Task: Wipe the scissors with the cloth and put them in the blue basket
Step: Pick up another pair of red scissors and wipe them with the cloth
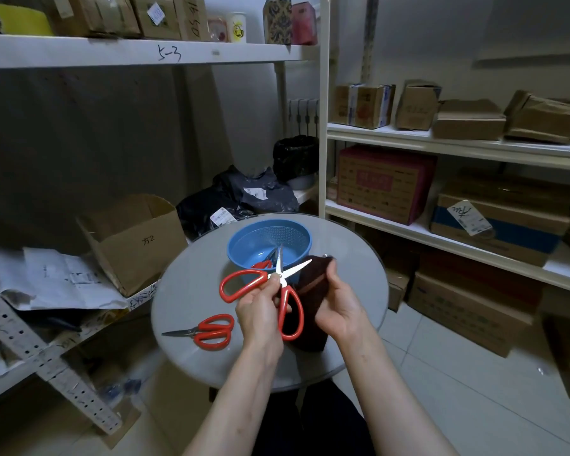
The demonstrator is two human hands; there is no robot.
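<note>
Scissors [281, 280] with red handles are held above a round grey table [185, 291], just in front of the blue basket [241, 240]. We note the surface first. The basket stands at the far side of the tabletop and holds a second pair [266, 262], of which only part shows over the rim. A third pair [208, 330], blades closed and pointing left, lies flat on the near left of the table, well apart from the basket.

The room is a storeroom. White shelving [408, 143] on the right carries cardboard boxes, an open carton [135, 245] sits on the lower shelf at left, and dark plastic bags [244, 195] lie behind the table. The floor [458, 406] is pale tile.

Grip status:

- Left hand [259, 311] — fingers and thumb pinch the scissors at the pivot, where the handles meet the blades. The blades are spread in a wide V: one points up over the basket, the other points right toward the cloth [311, 284].
- Right hand [339, 311] — fingers curled round the dark cloth, thumb pressed on top. The cloth's upper fold lies against the tip of the right-pointing blade (exact contact is hard to confirm), and the rest hangs to the tabletop.
</note>
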